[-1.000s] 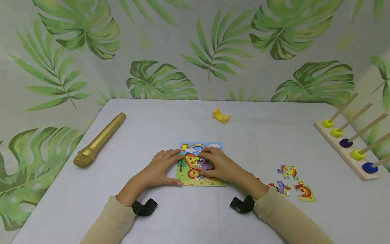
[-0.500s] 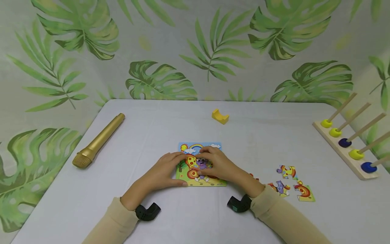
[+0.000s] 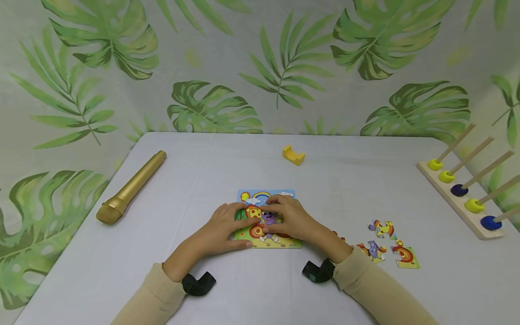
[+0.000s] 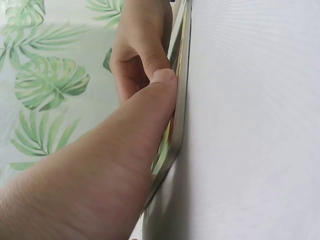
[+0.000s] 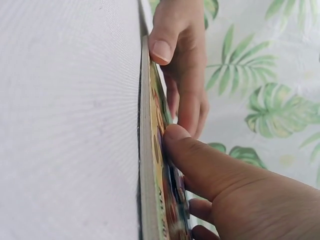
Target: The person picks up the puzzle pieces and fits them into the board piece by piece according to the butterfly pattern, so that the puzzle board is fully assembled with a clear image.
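Note:
A square jigsaw puzzle board [image 3: 284, 244] with a bright cartoon picture lies at the middle of the white table. My right hand [image 3: 294, 221] reaches over its right half, thumb and fingers pinching a puzzle piece [image 3: 268, 218] with a purple cartoon face, low against the board. From the left, my left hand [image 3: 223, 230] rests on the board, its thumb [image 4: 164, 76] along the near edge. Its index finger [image 3: 248, 222] stretches toward that piece. In the right wrist view, my right thumb [image 5: 178, 133] touches the picture side, while part of the piece is hidden behind my fingers.
Several loose puzzle pieces [image 3: 405, 256] lie to the right, partly behind my right forearm. A gold microphone [image 3: 132, 187] rests at the left. At the back sits a yellow notched block [image 3: 293, 155]. A wooden peg stand [image 3: 463, 203] with yellow and blue beads is at the right edge.
My left hand has shifted slightly right over the board, and its index finger now reaches farther toward the piece. The right hand stays almost in place, moved a touch left.

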Demonstrator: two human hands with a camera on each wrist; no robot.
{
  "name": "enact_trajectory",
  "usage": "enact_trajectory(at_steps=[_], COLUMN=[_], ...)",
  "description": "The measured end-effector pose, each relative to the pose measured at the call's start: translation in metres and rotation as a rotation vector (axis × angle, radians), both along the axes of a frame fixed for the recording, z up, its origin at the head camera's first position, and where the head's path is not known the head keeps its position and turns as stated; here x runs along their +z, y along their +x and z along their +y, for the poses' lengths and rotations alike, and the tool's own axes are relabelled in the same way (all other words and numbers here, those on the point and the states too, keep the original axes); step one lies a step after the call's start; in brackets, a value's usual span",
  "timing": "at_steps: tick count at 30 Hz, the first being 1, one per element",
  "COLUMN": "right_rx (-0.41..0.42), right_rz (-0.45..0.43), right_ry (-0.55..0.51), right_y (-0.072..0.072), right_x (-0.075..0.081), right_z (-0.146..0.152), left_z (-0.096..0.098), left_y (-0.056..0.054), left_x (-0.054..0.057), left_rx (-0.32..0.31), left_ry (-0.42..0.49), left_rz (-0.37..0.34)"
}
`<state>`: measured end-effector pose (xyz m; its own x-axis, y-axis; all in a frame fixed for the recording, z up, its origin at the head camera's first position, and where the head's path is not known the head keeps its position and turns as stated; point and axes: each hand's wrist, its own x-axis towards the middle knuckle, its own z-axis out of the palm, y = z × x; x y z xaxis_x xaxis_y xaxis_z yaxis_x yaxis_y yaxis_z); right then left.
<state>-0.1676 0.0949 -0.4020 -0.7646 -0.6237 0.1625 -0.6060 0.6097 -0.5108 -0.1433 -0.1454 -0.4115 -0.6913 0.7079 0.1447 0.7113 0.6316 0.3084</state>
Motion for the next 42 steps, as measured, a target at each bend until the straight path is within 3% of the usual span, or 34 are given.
enact_trajectory(at_steps=[12,26,34,37,42], right_rx=[-0.028,-0.005,-0.028,-0.029,-0.051], right_rz=[-0.077,-0.068,-0.113,-0.168,-0.215], right_ry=[-0.033,-0.040,-0.023,-0.043,-0.141], right_y=[-0.003,-0.003,-0.002,-0.001,0.004], right_x=[-0.004,-0.001,-0.002,0.003,0.026], right_z=[0.003,0.001,0.001,0.002,0.011], left_z=[0.000,0.001,0.006,0.006,0.007], left_y=[-0.001,0.000,-0.004,-0.005,-0.005], left_x=[0.000,0.006,0.007,0.005,0.002], left_rx=[0.009,0.011,0.007,0.006,0.008], left_ry=[0.000,-0.025,-0.046,-0.043,-0.026], left_rz=[0.004,0.000,-0.051,-0.044,-0.042])
